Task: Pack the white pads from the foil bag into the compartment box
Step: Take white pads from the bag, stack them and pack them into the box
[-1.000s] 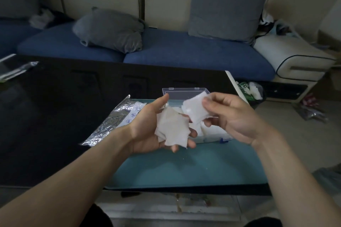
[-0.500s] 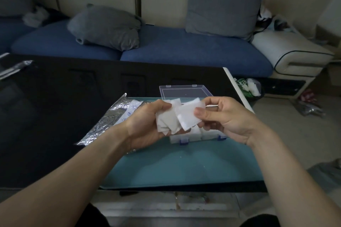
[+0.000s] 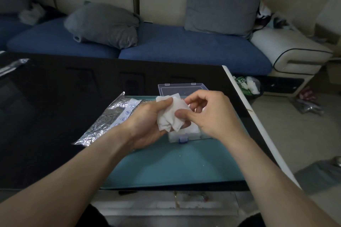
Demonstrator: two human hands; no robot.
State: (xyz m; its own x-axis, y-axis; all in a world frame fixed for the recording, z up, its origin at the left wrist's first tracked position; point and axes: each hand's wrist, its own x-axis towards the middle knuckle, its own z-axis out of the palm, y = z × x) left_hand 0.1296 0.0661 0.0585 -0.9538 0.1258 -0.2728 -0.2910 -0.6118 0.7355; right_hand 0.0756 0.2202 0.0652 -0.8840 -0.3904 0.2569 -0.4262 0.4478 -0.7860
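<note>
i watch the left hand (image 3: 147, 121) gripping white pads (image 3: 170, 116), the right hand (image 3: 212, 114) at three o'clock pinching the top one, above the compartment box (image 3: 181, 139).

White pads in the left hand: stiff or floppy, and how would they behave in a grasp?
Probably floppy: the pads bend and crease where the left hand holds them. Likely light, since the right hand pinches one by its edge with thumb and finger. They overlap loosely, so they may slide or fan apart.
</note>
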